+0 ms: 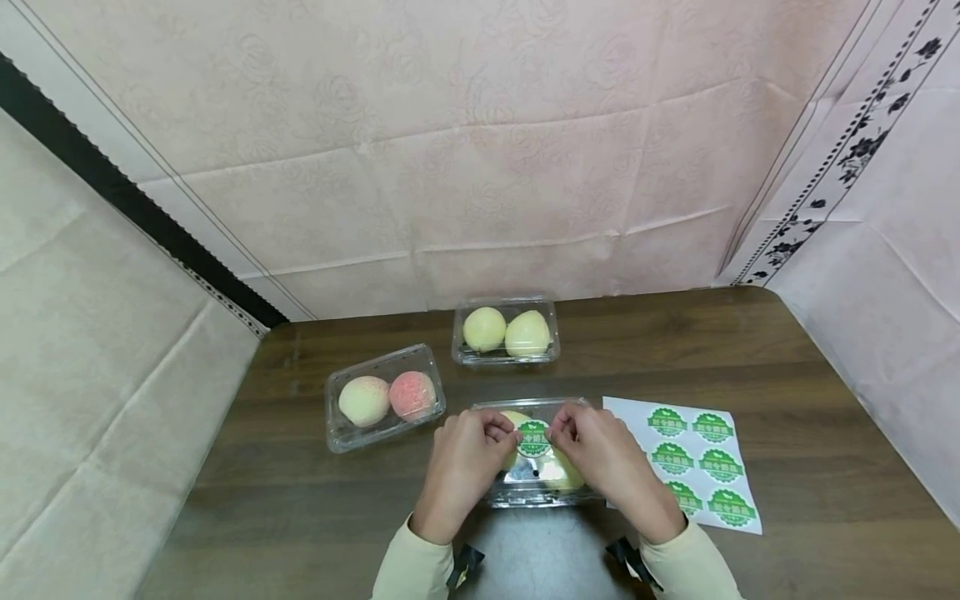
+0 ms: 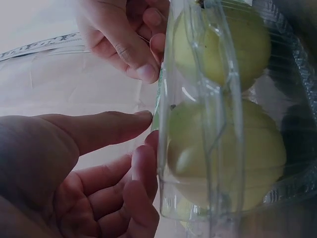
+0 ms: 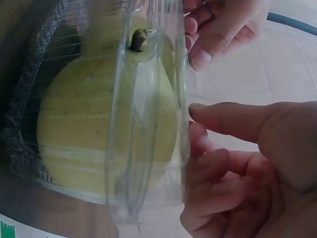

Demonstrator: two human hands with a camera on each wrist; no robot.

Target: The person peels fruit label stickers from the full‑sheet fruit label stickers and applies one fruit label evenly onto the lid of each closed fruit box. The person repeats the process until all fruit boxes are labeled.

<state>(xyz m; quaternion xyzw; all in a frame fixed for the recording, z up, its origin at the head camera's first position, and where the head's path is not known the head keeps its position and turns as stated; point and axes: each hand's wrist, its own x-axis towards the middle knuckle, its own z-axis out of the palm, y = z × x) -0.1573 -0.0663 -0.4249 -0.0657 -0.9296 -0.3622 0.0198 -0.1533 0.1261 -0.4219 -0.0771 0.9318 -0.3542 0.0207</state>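
Observation:
A round green-and-white sticker (image 1: 534,438) lies flat at the lid of a clear plastic clamshell box (image 1: 542,497). My left hand (image 1: 470,454) pinches its left edge between thumb and forefinger, and my right hand (image 1: 600,446) does the same at the right edge. From the left wrist view the sticker (image 2: 158,96) appears edge-on against the lid; whether it is fully stuck down I cannot tell. Inside the closed box sit two yellow-green pears, one pear (image 3: 99,119) showing a dark stem. The hands partly cover the box in the head view.
A sheet of green stickers (image 1: 693,454) lies right of the box, partly under my right forearm. Behind stands a clear box (image 1: 506,360) with two pale yellow fruits. At left, another clear box (image 1: 386,433) holds one pale and one pink fruit. The wooden table (image 1: 300,508) meets cloth-covered walls.

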